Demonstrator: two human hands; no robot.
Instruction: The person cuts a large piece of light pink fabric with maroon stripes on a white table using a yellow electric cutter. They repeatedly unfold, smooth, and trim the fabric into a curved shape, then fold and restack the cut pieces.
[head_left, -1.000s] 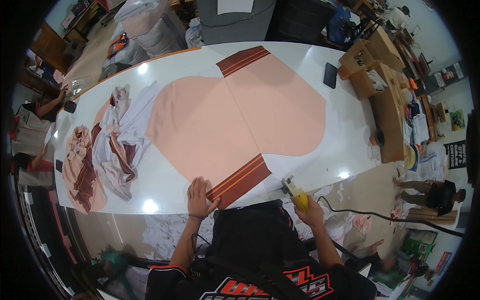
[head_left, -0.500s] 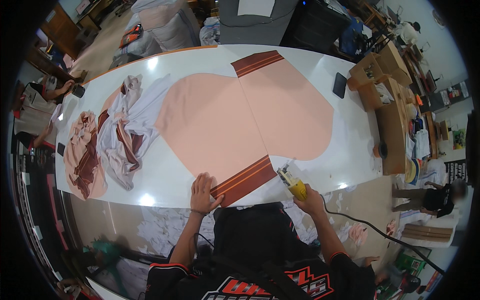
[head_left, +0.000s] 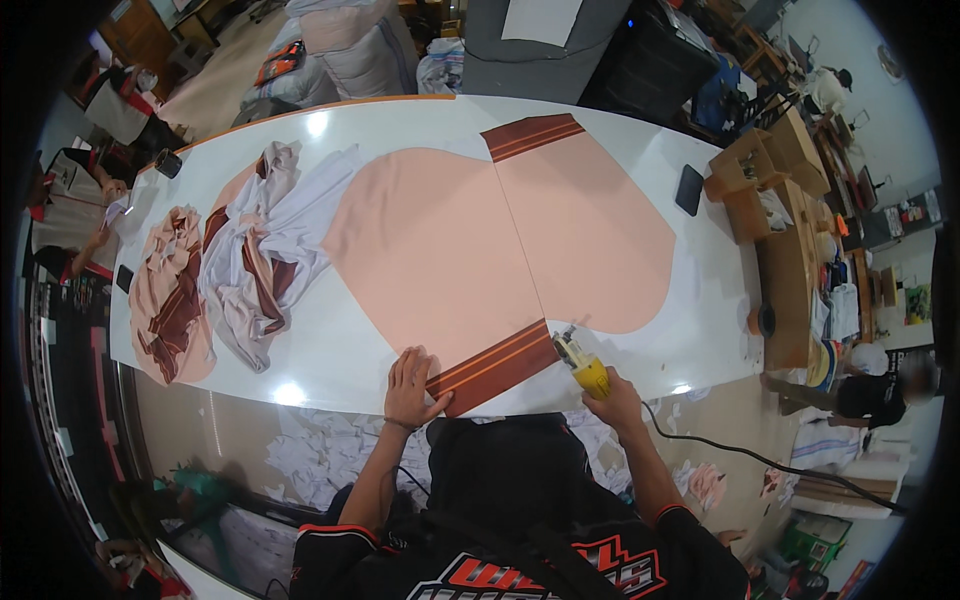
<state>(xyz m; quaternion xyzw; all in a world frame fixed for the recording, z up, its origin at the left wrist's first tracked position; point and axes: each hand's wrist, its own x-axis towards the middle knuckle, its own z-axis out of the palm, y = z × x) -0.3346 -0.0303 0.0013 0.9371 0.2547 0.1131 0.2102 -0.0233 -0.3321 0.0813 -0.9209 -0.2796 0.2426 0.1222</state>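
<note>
Two peach fabric panels, a left one and a right one, lie spread edge to edge on the white table. Brown bands with orange stripes finish them: one band at the near edge, another at the far edge. My left hand rests flat, palm down, at the left end of the near band. My right hand grips a yellow corded electric fabric cutter. The cutter's head is just right of the near band's corner, beside the right panel's lower edge.
Crumpled peach-brown cloth and white cloth cover the table's left part. A phone lies at the right, near wooden boxes. The cutter's black cord trails off right. A person stands at the left end; scraps litter the floor.
The whole view has shifted slightly. My left hand stays on the cloth and the cutter stays by the band's corner. More of another person shows at the upper left.
</note>
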